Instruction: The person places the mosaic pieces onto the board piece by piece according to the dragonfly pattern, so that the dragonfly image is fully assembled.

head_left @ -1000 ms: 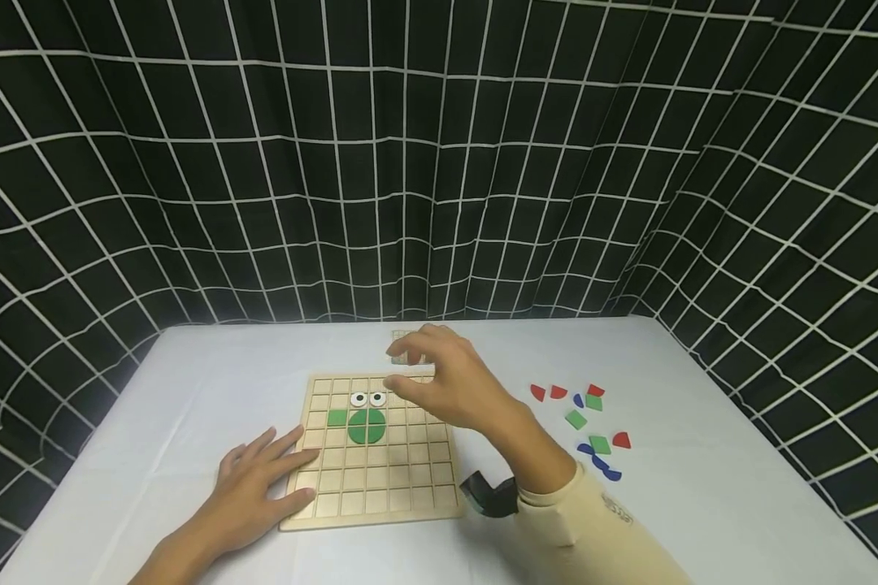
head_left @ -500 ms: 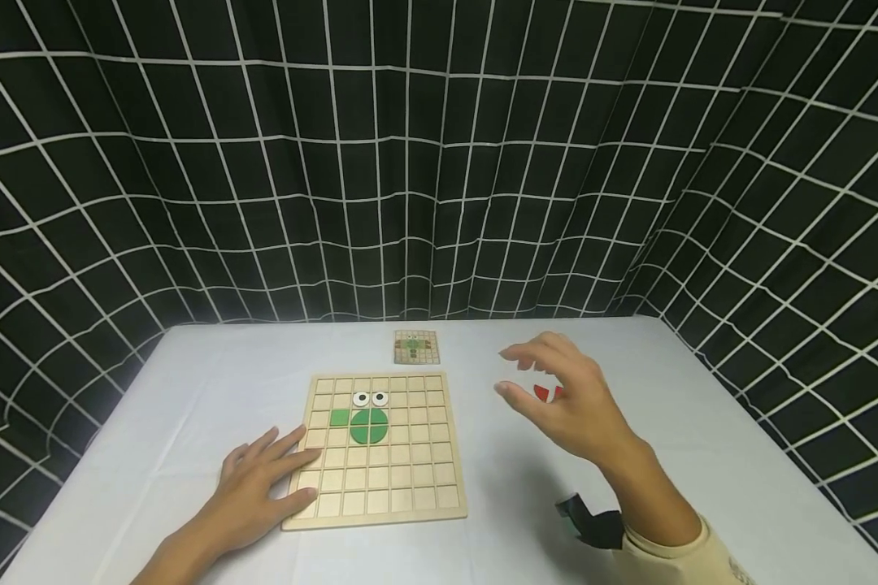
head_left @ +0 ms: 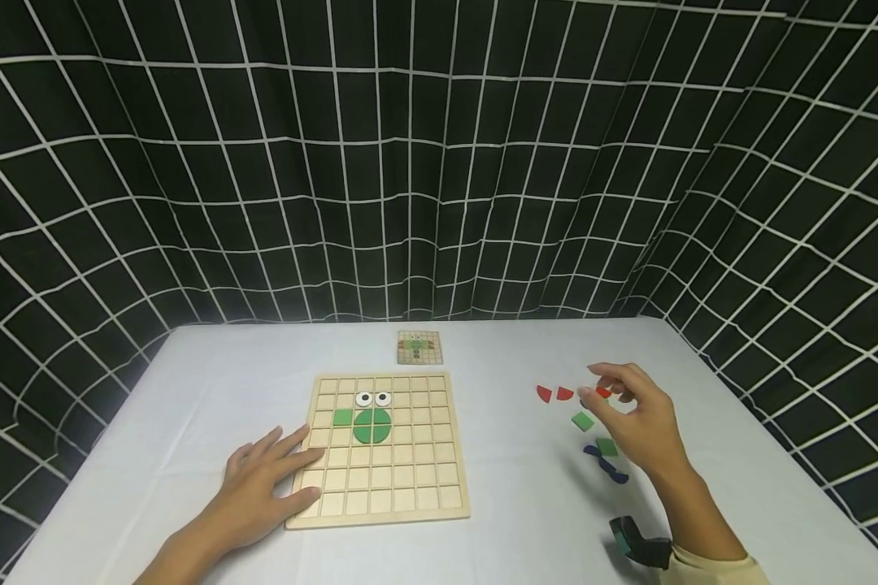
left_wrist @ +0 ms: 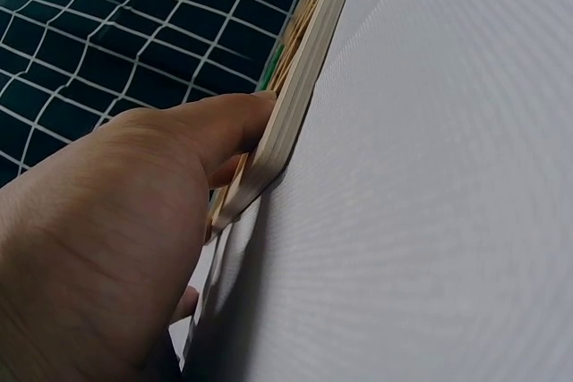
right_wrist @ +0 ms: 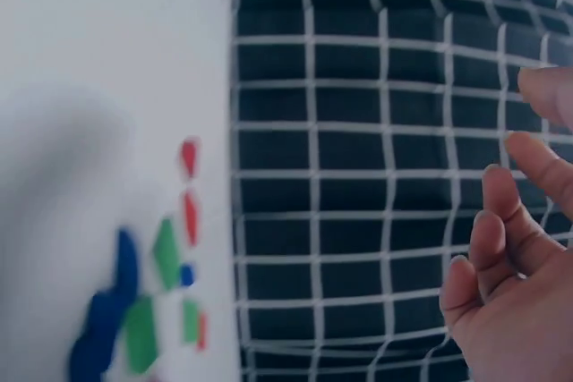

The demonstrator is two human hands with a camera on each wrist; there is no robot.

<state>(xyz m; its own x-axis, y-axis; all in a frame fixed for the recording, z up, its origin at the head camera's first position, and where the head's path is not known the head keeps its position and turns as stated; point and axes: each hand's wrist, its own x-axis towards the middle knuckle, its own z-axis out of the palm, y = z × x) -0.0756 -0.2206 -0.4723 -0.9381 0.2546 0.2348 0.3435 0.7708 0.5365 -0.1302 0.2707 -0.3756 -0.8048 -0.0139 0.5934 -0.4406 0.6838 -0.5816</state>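
Observation:
My left hand (head_left: 256, 491) rests on the left edge of a wooden grid board (head_left: 395, 500), fingers spread; in the left wrist view its thumb (left_wrist: 228, 123) lies on the board's rim. On the board, green quarter pieces form a circle (head_left: 372, 425). A green square (head_left: 343, 418) sits to its left, and two eye discs (head_left: 383, 399) lie above it. My right hand (head_left: 640, 422) hovers over loose pieces at the right, thumb and fingers apart, nothing visible between them. Below it lie green squares (head_left: 582, 422), red quarter pieces (head_left: 544, 393) and blue half-round pieces (head_left: 607, 465).
A small picture card (head_left: 420, 348) with a grid pattern lies behind the board. White cloth (head_left: 512, 487) covers the table. A black curtain (head_left: 380, 187) with white grid lines stands at the back and sides. A black strap piece (head_left: 638, 543) hangs by my right wrist.
My right hand has moved from above the board to the right, over the loose pieces, uncovering the card. My left hand has stayed on the board's edge.

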